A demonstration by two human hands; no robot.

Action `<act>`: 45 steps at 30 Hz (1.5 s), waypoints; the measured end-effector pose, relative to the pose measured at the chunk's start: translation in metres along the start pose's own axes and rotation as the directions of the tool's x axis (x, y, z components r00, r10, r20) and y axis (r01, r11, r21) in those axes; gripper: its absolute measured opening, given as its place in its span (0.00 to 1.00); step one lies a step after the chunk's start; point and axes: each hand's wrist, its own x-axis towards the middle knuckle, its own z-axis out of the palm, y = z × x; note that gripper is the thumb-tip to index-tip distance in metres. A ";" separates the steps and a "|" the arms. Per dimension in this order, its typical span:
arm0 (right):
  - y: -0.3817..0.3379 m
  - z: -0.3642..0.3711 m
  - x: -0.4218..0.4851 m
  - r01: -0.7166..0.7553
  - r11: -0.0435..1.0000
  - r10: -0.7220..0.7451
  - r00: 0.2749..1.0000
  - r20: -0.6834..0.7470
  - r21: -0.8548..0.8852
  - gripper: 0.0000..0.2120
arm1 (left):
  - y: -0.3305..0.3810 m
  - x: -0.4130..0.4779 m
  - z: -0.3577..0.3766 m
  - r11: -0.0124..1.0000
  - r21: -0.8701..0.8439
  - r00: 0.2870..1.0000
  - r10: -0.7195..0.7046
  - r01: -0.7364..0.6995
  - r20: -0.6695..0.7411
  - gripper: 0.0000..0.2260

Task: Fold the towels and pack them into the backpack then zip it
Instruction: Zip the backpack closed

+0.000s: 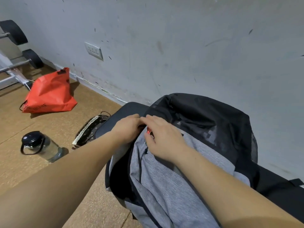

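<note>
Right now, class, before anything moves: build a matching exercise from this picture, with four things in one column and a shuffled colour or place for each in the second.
1 backpack
2 shopping bag
3 water bottle
4 wall socket

a clear, with a black lid
b white, set in the wall
c grey and black
d red, on the floor by the wall

Pairs: 1-c; 2-d; 3-a; 4-b
</note>
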 end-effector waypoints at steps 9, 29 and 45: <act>0.007 0.010 0.028 -0.152 0.980 0.187 0.926 0.327 -0.129 0.20 | -0.010 -0.064 -0.042 0.936 0.284 0.969 0.156 -0.207 0.192 0.17; -0.062 0.059 -0.080 -0.136 0.957 0.025 0.917 0.397 0.256 0.25 | 0.013 -0.229 -0.016 0.977 0.208 0.999 0.047 -0.047 0.004 0.08; -0.077 0.023 -0.146 -0.166 0.913 0.095 0.975 0.200 0.373 0.18 | 0.080 -0.279 0.007 0.779 -0.590 0.966 -0.259 0.214 0.009 0.17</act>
